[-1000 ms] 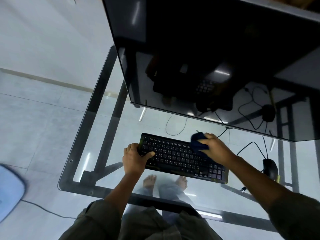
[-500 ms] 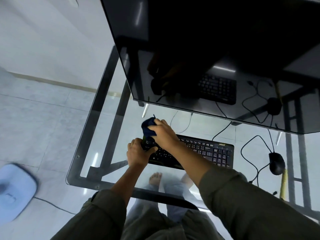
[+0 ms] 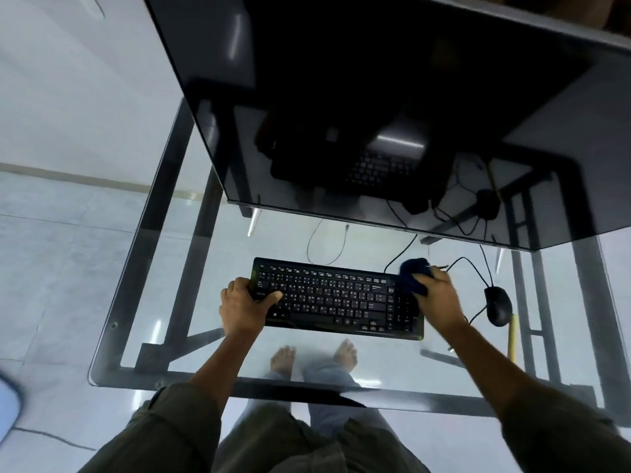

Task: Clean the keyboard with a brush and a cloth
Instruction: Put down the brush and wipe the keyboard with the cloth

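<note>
"What was the desk (image 3: pixel 232 261) made of?"

"Clear, smooth glass on a dark, matt metal frame (image 3: pixel 290 393)."

"And the keyboard (image 3: pixel 334 298)?"

"Black plastic, with matt keys and a glossy strip along its near edge. The monitor (image 3: pixel 375 114) had a glossy black screen that reflected like a mirror."

"The cloth (image 3: pixel 415 276)?"

"Dark blue fabric, soft and matt. The mouse (image 3: pixel 498 305) was black plastic with a faint sheen, the floor (image 3: pixel 61 268) was pale, smooth tile, and the sleeve (image 3: pixel 164 431) was olive woven cloth."
</note>
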A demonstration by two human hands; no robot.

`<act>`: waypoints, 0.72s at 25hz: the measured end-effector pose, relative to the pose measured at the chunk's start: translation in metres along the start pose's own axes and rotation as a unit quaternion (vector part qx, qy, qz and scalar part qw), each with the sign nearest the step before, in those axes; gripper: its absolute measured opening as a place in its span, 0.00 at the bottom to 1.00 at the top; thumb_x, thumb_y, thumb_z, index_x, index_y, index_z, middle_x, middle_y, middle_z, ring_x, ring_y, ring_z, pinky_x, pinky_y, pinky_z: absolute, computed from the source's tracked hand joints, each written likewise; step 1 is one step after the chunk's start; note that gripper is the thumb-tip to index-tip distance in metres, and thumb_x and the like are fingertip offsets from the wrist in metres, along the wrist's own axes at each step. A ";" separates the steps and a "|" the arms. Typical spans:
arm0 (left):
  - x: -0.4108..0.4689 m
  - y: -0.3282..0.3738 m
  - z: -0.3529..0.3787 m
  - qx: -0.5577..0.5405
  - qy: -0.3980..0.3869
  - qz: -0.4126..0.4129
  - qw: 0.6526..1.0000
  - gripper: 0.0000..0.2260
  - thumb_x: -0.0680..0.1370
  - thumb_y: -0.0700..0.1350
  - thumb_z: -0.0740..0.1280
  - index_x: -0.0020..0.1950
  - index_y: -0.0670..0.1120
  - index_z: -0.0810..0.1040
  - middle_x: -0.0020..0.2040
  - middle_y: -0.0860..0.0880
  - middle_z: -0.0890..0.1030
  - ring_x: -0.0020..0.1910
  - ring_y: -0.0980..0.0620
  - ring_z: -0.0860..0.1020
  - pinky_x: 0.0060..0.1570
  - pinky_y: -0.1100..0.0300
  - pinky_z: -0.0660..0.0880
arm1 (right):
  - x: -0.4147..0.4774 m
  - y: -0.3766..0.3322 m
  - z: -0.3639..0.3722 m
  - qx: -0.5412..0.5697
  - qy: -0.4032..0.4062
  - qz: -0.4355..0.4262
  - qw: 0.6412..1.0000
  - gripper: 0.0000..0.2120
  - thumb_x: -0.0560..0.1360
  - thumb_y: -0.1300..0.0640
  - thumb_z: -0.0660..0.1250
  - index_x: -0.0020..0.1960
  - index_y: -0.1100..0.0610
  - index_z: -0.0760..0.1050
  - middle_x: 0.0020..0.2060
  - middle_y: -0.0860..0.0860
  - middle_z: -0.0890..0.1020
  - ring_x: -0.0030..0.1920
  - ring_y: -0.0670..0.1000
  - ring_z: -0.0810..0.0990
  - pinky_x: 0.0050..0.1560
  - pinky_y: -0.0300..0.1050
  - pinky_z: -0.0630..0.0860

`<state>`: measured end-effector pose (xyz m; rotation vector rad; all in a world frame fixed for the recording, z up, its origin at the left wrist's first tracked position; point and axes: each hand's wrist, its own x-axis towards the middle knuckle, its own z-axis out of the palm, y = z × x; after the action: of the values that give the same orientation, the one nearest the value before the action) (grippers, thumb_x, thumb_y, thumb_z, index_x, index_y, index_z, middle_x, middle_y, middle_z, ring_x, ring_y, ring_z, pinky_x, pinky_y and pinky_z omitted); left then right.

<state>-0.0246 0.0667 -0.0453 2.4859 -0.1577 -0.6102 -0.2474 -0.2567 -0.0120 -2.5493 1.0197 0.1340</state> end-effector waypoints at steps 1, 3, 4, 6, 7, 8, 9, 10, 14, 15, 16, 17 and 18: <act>0.000 0.001 0.000 0.000 -0.002 0.000 1.000 0.26 0.68 0.62 0.77 0.51 0.44 0.76 0.49 0.46 0.78 0.53 0.44 0.73 0.50 0.45 0.75 | -0.001 -0.022 0.013 0.025 0.025 0.002 0.999 0.21 0.68 0.69 0.74 0.59 0.55 0.83 0.54 0.58 0.81 0.56 0.63 0.76 0.56 0.47 0.73; 0.000 0.002 -0.001 0.001 -0.007 -0.004 1.000 0.26 0.68 0.62 0.77 0.51 0.43 0.75 0.49 0.46 0.78 0.54 0.44 0.73 0.51 0.45 0.75 | -0.004 -0.070 0.036 0.060 0.039 -0.014 0.997 0.23 0.69 0.70 0.73 0.61 0.53 0.82 0.56 0.56 0.80 0.58 0.60 0.74 0.61 0.49 0.73; 0.000 0.002 -0.002 0.003 -0.009 -0.005 1.000 0.26 0.68 0.62 0.77 0.51 0.43 0.75 0.49 0.46 0.78 0.54 0.44 0.73 0.51 0.45 0.75 | -0.008 -0.088 0.042 0.058 0.027 -0.037 0.997 0.24 0.69 0.71 0.72 0.62 0.53 0.81 0.58 0.55 0.79 0.59 0.59 0.73 0.62 0.49 0.73; 0.002 0.001 -0.002 0.007 -0.015 -0.007 1.000 0.26 0.68 0.62 0.77 0.52 0.43 0.75 0.50 0.46 0.78 0.55 0.44 0.73 0.51 0.46 0.75 | -0.010 -0.088 0.042 0.028 0.010 -0.072 0.997 0.25 0.70 0.71 0.71 0.64 0.53 0.80 0.61 0.54 0.78 0.59 0.58 0.72 0.63 0.49 0.73; 0.002 0.001 -0.002 0.008 -0.018 -0.008 1.000 0.26 0.68 0.62 0.77 0.52 0.43 0.75 0.50 0.46 0.79 0.55 0.44 0.73 0.51 0.46 0.75 | -0.009 -0.072 0.035 0.016 0.009 -0.054 0.998 0.24 0.70 0.70 0.70 0.64 0.54 0.79 0.61 0.55 0.77 0.60 0.59 0.73 0.63 0.50 0.73; 0.002 0.001 -0.002 0.006 -0.018 -0.008 1.000 0.26 0.68 0.62 0.77 0.51 0.43 0.75 0.50 0.46 0.79 0.55 0.44 0.73 0.51 0.46 0.75 | -0.008 -0.051 0.027 0.011 0.014 -0.014 1.000 0.23 0.71 0.68 0.70 0.65 0.55 0.79 0.62 0.56 0.77 0.61 0.61 0.73 0.64 0.51 0.73; 0.002 0.001 -0.002 0.004 -0.016 -0.008 1.000 0.26 0.68 0.62 0.77 0.51 0.43 0.76 0.49 0.46 0.79 0.55 0.43 0.73 0.51 0.46 0.75 | -0.008 -0.030 0.020 0.018 0.026 0.039 0.999 0.22 0.72 0.67 0.69 0.65 0.56 0.79 0.63 0.58 0.77 0.61 0.63 0.74 0.64 0.52 0.75; 0.001 0.001 -0.002 0.003 -0.014 -0.007 1.000 0.26 0.68 0.62 0.77 0.51 0.43 0.76 0.50 0.45 0.79 0.55 0.43 0.73 0.51 0.45 0.75 | -0.009 -0.015 0.014 0.028 0.042 0.097 0.994 0.21 0.73 0.66 0.68 0.65 0.57 0.78 0.64 0.60 0.76 0.61 0.64 0.75 0.63 0.53 0.76; 0.001 0.003 -0.002 0.012 -0.017 -0.007 1.000 0.26 0.68 0.61 0.77 0.52 0.42 0.75 0.51 0.44 0.79 0.56 0.41 0.73 0.52 0.45 0.74 | -0.020 -0.046 0.028 0.041 0.088 0.121 0.988 0.22 0.72 0.70 0.69 0.65 0.58 0.79 0.64 0.60 0.76 0.61 0.63 0.74 0.65 0.53 0.75; 0.001 0.004 -0.002 0.013 -0.020 -0.006 1.000 0.26 0.68 0.61 0.77 0.52 0.42 0.75 0.51 0.44 0.79 0.56 0.41 0.73 0.52 0.45 0.73 | -0.023 -0.054 0.032 0.045 0.080 0.076 0.993 0.23 0.71 0.70 0.69 0.64 0.58 0.79 0.63 0.60 0.76 0.61 0.62 0.74 0.65 0.52 0.75; 0.001 0.005 -0.003 0.014 -0.021 -0.006 1.000 0.26 0.69 0.61 0.77 0.52 0.42 0.75 0.51 0.44 0.78 0.57 0.41 0.73 0.52 0.45 0.73 | -0.023 -0.053 0.032 0.048 0.065 0.042 0.996 0.23 0.71 0.70 0.69 0.64 0.57 0.79 0.63 0.59 0.77 0.61 0.62 0.75 0.65 0.52 0.75; 0.001 0.005 -0.004 0.016 -0.022 -0.006 1.000 0.26 0.69 0.60 0.77 0.52 0.42 0.75 0.51 0.44 0.79 0.57 0.41 0.73 0.52 0.45 0.73 | -0.020 -0.047 0.026 0.051 0.052 0.039 0.997 0.22 0.72 0.70 0.69 0.65 0.58 0.79 0.63 0.59 0.77 0.60 0.62 0.75 0.64 0.52 0.76; 0.001 0.006 -0.005 0.017 -0.020 -0.005 1.000 0.26 0.69 0.60 0.77 0.53 0.42 0.75 0.51 0.43 0.79 0.57 0.41 0.73 0.52 0.45 0.73 | -0.015 -0.036 0.019 0.060 0.050 0.064 0.995 0.20 0.73 0.68 0.68 0.64 0.58 0.79 0.63 0.60 0.76 0.60 0.63 0.76 0.63 0.53 0.76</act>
<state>-0.0216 0.0646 -0.0387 2.5105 -0.1718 -0.6684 -0.2325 -0.2160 -0.0150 -2.4031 1.1931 -0.0195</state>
